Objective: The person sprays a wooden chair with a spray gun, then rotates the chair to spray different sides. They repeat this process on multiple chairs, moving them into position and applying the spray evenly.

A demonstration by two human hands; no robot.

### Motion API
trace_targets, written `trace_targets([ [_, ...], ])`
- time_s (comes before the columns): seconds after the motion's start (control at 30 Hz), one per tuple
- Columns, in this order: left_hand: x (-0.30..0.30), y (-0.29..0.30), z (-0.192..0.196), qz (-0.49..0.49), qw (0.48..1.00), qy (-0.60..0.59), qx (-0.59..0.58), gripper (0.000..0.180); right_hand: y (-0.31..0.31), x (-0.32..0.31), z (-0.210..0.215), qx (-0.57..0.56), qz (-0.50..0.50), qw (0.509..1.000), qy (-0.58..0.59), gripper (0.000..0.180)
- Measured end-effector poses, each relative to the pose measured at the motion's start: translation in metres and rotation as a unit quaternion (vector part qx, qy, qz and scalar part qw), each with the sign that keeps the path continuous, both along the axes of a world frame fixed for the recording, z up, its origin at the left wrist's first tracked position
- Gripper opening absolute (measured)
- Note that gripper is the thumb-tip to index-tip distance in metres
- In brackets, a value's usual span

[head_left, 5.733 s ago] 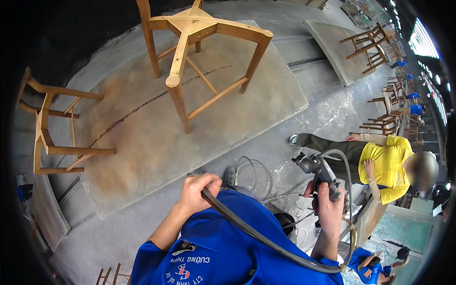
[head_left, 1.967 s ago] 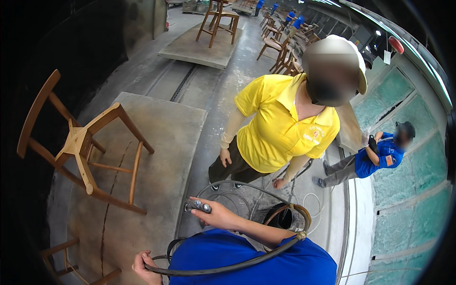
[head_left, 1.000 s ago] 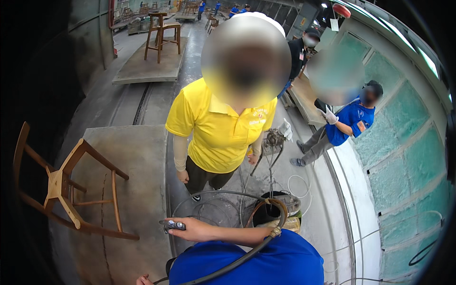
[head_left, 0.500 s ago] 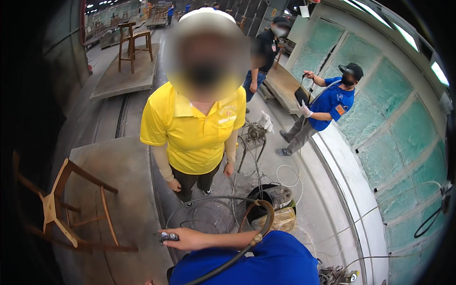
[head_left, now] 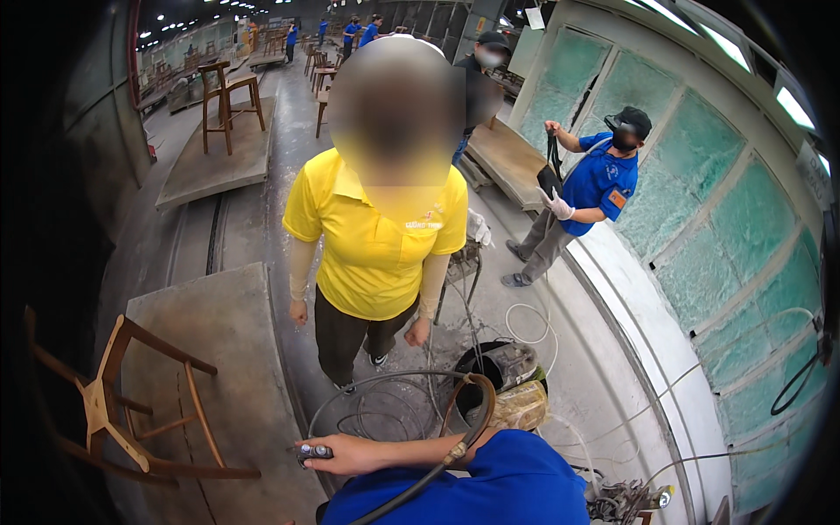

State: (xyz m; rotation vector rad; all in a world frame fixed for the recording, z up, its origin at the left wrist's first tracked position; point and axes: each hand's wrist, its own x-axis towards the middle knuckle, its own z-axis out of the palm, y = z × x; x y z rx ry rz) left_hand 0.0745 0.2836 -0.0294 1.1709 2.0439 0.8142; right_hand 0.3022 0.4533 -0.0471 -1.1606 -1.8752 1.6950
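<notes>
My right arm bends across in front of my blue shirt from the right. At its end my right hand (head_left: 348,455) is closed around what looks like a metal spray gun (head_left: 314,452); its knobbed end shows past the fingers, and the rest is hidden. A dark hose (head_left: 429,477) passes over my forearm and loops up beyond it. To the left of the hand, an upturned or tipped wooden chair frame (head_left: 98,404) rests on a grey platform (head_left: 201,297). My left hand is out of sight.
Facing me closely stands a person in a yellow shirt (head_left: 381,245). A person in blue (head_left: 595,188) with white gloves holds a black strap. Paint containers (head_left: 516,407) and coiled hoses (head_left: 385,416) lie on the floor. Another chair (head_left: 229,101) stands on a far platform; green booth panels (head_left: 691,175) line the right.
The yellow-shirted person has shifted right and stands more upright in view, arms lower at the sides. My right hand has dropped slightly, still holding the spray gun.
</notes>
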Motion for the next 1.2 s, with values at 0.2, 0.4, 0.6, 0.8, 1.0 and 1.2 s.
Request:
trace_targets([
  [0.2,0.0,-0.003,0.001,-0.033,0.999,0.003,-0.001,0.027,-0.001,-0.001,-0.001,0.0,0.002,1.0,0.009,0.055],
  [0.4,-0.008,-0.008,-0.005,-0.086,0.996,-0.012,-0.021,0.041,-0.004,-0.001,-0.001,-0.014,0.015,1.0,-0.01,0.055],
  [0.6,-0.014,-0.013,-0.007,-0.099,0.993,-0.028,-0.05,0.051,-0.005,-0.005,0.002,-0.037,0.028,0.999,-0.009,0.057],
  [0.8,-0.012,-0.009,-0.003,-0.127,0.991,-0.025,-0.032,0.048,-0.008,-0.004,0.003,-0.036,0.032,0.999,-0.021,0.059],
  [1.0,-0.016,-0.017,-0.006,-0.13,0.991,-0.036,-0.015,0.043,-0.015,-0.006,0.01,-0.037,0.022,0.999,0.009,0.058],
  [1.2,-0.021,-0.022,-0.021,-0.131,0.991,-0.028,-0.01,0.049,-0.014,-0.008,0.022,-0.061,0.036,0.997,-0.029,0.06],
])
